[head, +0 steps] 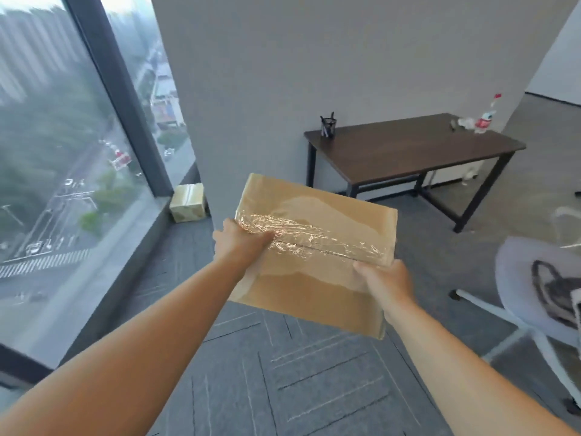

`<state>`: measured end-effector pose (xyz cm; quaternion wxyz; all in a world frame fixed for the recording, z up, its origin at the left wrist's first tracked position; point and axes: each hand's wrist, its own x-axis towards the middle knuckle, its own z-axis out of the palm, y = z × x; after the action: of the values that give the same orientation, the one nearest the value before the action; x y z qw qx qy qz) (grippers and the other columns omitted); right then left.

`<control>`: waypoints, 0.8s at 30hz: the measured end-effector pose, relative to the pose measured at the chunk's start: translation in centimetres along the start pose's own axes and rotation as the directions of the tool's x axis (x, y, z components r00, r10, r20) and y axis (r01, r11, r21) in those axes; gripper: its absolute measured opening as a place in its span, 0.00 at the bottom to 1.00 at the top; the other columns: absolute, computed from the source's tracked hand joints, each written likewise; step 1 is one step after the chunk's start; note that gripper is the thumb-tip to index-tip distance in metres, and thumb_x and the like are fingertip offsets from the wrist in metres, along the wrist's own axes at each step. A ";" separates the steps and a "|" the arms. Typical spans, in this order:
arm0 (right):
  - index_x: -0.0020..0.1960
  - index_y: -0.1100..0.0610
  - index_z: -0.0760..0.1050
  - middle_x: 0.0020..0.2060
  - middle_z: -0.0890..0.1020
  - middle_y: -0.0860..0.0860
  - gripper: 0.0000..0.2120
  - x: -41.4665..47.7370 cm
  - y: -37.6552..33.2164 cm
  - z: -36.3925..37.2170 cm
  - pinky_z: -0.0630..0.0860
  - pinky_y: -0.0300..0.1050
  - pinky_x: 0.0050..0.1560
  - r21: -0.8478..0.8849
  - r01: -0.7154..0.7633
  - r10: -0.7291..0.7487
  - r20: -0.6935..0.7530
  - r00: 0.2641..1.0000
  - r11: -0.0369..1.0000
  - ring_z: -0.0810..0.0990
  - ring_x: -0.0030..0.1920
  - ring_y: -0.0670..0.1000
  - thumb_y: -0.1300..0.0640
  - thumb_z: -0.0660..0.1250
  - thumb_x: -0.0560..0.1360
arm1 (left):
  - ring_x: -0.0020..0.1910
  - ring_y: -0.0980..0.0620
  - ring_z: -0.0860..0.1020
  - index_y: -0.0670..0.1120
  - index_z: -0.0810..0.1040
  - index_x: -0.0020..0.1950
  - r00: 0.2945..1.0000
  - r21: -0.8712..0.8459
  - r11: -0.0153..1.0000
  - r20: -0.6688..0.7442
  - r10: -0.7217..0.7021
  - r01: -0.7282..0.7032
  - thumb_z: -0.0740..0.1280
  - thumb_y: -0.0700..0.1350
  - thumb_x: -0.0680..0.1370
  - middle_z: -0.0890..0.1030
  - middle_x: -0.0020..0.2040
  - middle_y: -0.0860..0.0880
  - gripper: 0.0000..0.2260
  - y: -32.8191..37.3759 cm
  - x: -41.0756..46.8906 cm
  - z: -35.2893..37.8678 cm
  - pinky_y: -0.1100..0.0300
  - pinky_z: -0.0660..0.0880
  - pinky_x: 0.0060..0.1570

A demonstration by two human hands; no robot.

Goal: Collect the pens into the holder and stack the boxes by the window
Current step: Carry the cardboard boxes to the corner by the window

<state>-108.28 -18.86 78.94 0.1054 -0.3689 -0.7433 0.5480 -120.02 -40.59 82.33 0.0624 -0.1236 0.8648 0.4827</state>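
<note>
Carried box (314, 247), flat cardboard with a wrinkled clear tape strip along its top seam, is held in the air above the carpet (283, 372); long axis runs 10-to-4 o'clock. Left hand (239, 243) clamps the 9 o'clock edge, right hand (382, 278) the 4 o'clock corner; hands apart. Floor box (188, 202) sits at 10 o'clock beside the window (63, 152), left hand nearer. Pen holder (328, 125) on desk (408, 149), 1 o'clock. No legible print on either box.

High-rise office: desk (408, 149), swivel chair (540, 287), carpet tiles (298, 372), window (56, 152).
</note>
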 end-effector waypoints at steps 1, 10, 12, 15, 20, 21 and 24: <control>0.56 0.59 0.74 0.53 0.80 0.54 0.29 1.0 -0.9 2.3 0.77 0.51 0.53 -0.019 0.025 -0.025 0.032 0.999 0.999 0.79 0.54 0.57 0.44 0.75 0.62 | 0.55 0.43 0.78 0.47 0.71 0.62 0.999 -0.036 0.999 -0.029 -0.028 0.027 0.73 0.59 0.59 0.75 0.61 0.44 0.35 -0.8 1.8 -1.3 0.47 0.78 0.55; 0.63 0.60 0.72 0.57 0.80 0.54 0.29 13.6 -9.8 21.1 0.74 0.47 0.51 -0.190 0.181 -0.105 0.354 0.929 0.965 0.78 0.57 0.58 0.46 0.74 0.67 | 0.49 0.45 0.81 0.45 0.78 0.55 0.953 -0.236 0.954 -0.194 -0.234 0.187 0.76 0.56 0.57 0.81 0.52 0.45 0.30 -5.3 17.6 -8.0 0.50 0.81 0.48; 0.61 0.59 0.73 0.56 0.80 0.53 0.28 16.6 -11.8 25.7 0.74 0.47 0.50 -0.210 0.225 -0.120 0.421 0.899 0.951 0.79 0.56 0.58 0.47 0.74 0.67 | 0.48 0.44 0.82 0.47 0.80 0.53 0.923 -0.250 0.939 -0.245 -0.296 0.235 0.75 0.59 0.53 0.83 0.49 0.45 0.32 -6.8 22.2 -8.9 0.47 0.82 0.47; 0.60 0.61 0.72 0.55 0.80 0.54 0.26 20.2 -14.4 31.4 0.75 0.49 0.53 -0.254 0.233 -0.078 0.501 0.862 0.939 0.79 0.56 0.58 0.49 0.74 0.68 | 0.44 0.44 0.84 0.48 0.82 0.49 0.895 -0.265 0.922 -0.275 -0.352 0.282 0.76 0.59 0.54 0.85 0.44 0.46 0.28 -8.5 28.0 -10.0 0.46 0.82 0.46; 0.61 0.61 0.72 0.56 0.80 0.54 0.28 25.2 -18.1 40.1 0.75 0.47 0.52 -0.321 0.274 -0.034 0.591 0.806 0.907 0.79 0.57 0.58 0.48 0.74 0.67 | 0.44 0.43 0.83 0.45 0.80 0.51 0.846 -0.243 0.910 -0.346 -0.406 0.337 0.73 0.61 0.55 0.84 0.45 0.45 0.30 -8.6 34.2 -12.3 0.45 0.82 0.46; 0.61 0.61 0.71 0.57 0.80 0.55 0.28 25.9 -18.9 41.8 0.74 0.47 0.51 -0.337 0.280 -0.025 0.598 0.801 0.899 0.78 0.58 0.58 0.48 0.74 0.68 | 0.44 0.43 0.83 0.44 0.79 0.52 0.837 -0.247 0.906 -0.357 -0.415 0.344 0.73 0.60 0.56 0.84 0.45 0.45 0.30 -8.4 35.2 -12.6 0.45 0.81 0.47; 0.61 0.61 0.72 0.57 0.80 0.56 0.28 28.2 -20.8 47.2 0.75 0.46 0.51 -0.369 0.318 -0.018 0.627 0.779 0.873 0.79 0.57 0.58 0.48 0.74 0.67 | 0.45 0.42 0.83 0.43 0.79 0.52 0.807 -0.252 0.887 -0.374 -0.458 0.387 0.72 0.59 0.58 0.84 0.45 0.44 0.28 -9.8 39.7 -13.6 0.46 0.81 0.48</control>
<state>-163.65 -37.61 72.68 -0.1773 -0.1183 -0.8750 0.4347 -155.34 -63.18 72.47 -0.0310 -0.4197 0.7651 0.4873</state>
